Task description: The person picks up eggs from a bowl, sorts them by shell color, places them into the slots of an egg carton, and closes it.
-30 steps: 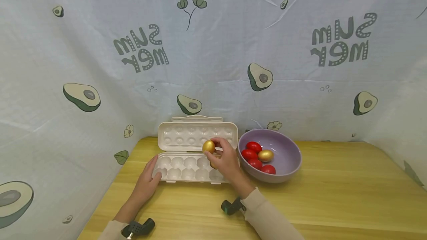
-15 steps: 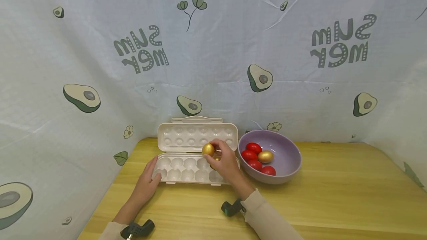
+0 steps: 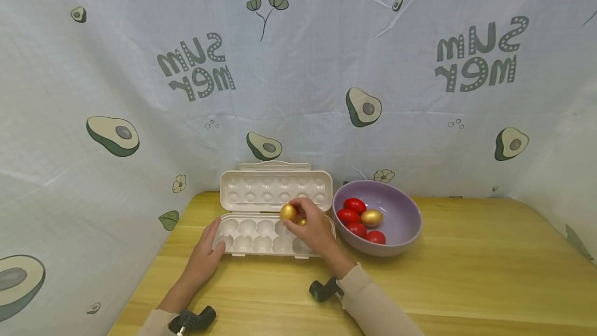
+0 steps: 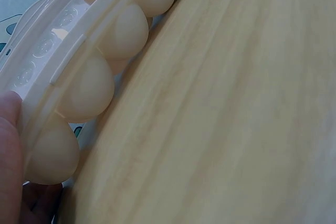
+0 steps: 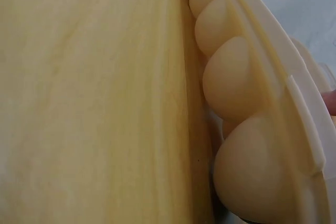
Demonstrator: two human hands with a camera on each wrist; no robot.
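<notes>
In the head view, a white egg carton [image 3: 262, 243] lies with its lid [image 3: 268, 191] raised at the back. My right hand [image 3: 314, 224] pinches a golden egg [image 3: 288, 212] between thumb and fingers, just over the carton's back row. Another golden egg [image 3: 302, 221] sits in a cup to the right, partly hidden by that hand. My left hand [image 3: 205, 250] holds the carton's left end. In the left wrist view its thumb [image 4: 10, 108] lies on the rim and its fingers show below the cups. The right wrist view has the rounded cups [image 5: 236, 77] from the front.
A purple bowl [image 3: 401, 219] stands right of the carton, close to my right hand. Several red eggs [image 3: 356, 206] and one golden egg [image 3: 371, 218] lie in it. The wooden table [image 3: 466, 263] ends at a printed cloth [image 3: 303, 66] behind and at the left.
My right hand has lowered the golden egg slightly toward the carton and a little left, uncovering more of the other golden egg. The left hand stays in place.
</notes>
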